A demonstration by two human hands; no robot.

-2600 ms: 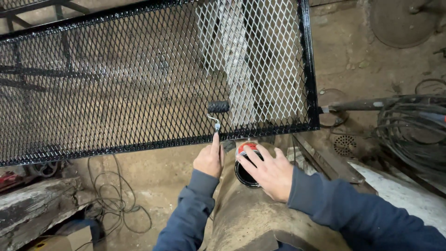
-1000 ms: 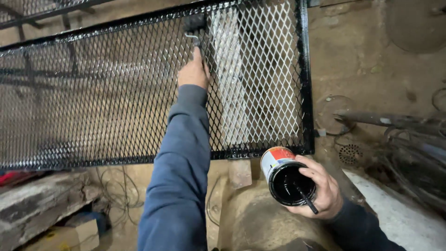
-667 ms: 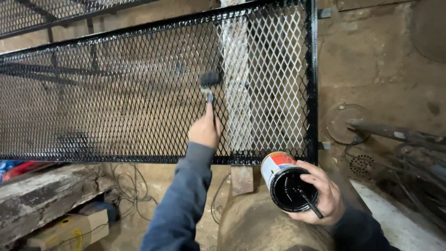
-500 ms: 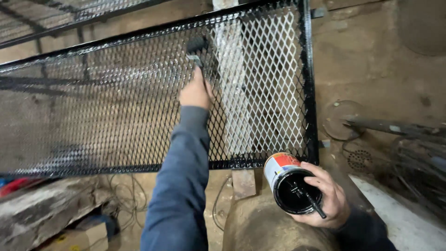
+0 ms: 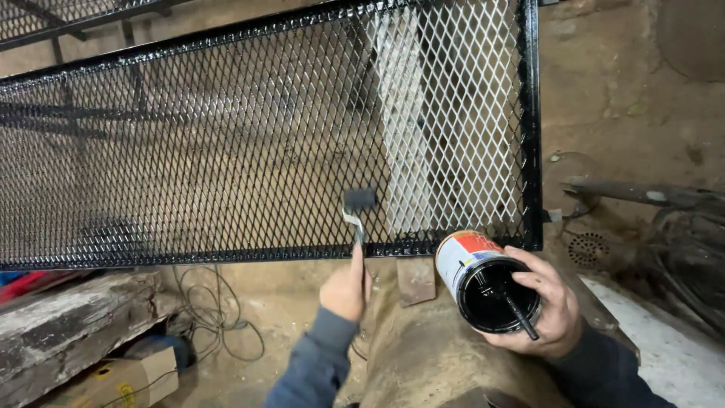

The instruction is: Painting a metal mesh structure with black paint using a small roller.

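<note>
Fingers [image 5: 343, 291] have drawn the brush [image 5: 358, 202] down the mesh [image 5: 226, 151].

1. Mesh panel [image 5: 226, 143]: glossy black diamond-pattern mesh in a black frame; a strip near the right end reads white-grey.
2. Roller [image 5: 359, 201]: black head, silver-grey shank.
3. Paint can [image 5: 483, 276]: white side, orange-red band on top edge, black paint inside, black stick across the mouth.
4. Left hand [image 5: 346, 287] and right hand [image 5: 555, 310]: both sleeves dark blue.
5. Wall [image 5: 627, 98]: mottled brown-tan.
6. Wooden beam [image 5: 68, 332]: grey-white, weathered.
7. Cardboard box [image 5: 124, 381]: tan with a yellow mark.
8. Cables [image 5: 219, 317]: dark grey loops on brown floor.
</note>
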